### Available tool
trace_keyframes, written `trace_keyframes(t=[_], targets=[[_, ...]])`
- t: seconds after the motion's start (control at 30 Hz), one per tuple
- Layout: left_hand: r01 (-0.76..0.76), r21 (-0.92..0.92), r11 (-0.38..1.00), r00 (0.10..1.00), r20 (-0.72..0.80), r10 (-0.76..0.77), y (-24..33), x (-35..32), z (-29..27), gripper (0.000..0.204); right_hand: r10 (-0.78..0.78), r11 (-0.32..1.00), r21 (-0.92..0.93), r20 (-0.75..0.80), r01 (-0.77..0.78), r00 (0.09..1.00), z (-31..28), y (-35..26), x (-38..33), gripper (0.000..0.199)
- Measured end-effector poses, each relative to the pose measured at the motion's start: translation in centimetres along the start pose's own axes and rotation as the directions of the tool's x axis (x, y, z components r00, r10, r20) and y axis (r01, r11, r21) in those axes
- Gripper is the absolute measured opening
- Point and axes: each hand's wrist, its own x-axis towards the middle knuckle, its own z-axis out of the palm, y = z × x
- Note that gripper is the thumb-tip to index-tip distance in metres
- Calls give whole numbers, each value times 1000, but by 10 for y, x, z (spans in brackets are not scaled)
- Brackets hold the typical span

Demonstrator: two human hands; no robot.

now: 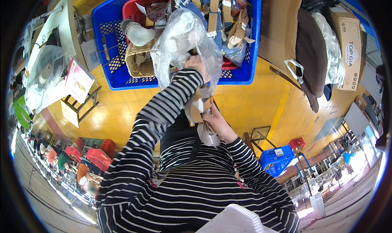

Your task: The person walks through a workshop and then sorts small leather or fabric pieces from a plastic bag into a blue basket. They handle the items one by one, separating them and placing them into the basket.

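Observation:
My left hand reaches into a clear plastic bag, its fingers mostly hidden among the folds and pale contents. The bag lies over the blue crate's near side. Close to my body, my right hand is closed around a bunch of tan and whitish flat pieces. A pale, translucent rounded piece hangs below its fingers. I cannot make out what kind of pieces they are.
The blue crate holds a red basket, a wicker basket and bundled brown strips. To the right stand a cardboard box and dark cloth. A small stool sits left, on yellow floor.

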Motion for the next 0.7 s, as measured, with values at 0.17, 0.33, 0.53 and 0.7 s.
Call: trace_keyframes(t=[0.17, 0.33, 0.53, 0.7], targets=[[-87, -921, 380, 992, -116, -54, -69, -38, 8, 65, -22, 975, -218, 58, 34, 998, 0, -21, -12, 71], [-120, -895, -431, 978, -31, -207, -70, -86, 2, 51, -13, 997, 78, 29, 10, 999, -13, -20, -6, 78], [69, -827, -558, 994, 8, 110, -96, -101, -11, 56, 47, 999, -7, -56, -47, 997, -6, -40, -9, 66], [-184, -730, -658, 887, -412, 208, -99, -90, 4, 59, -81, 986, 132, -143, 100, 986, 2, -50, -4, 69]])
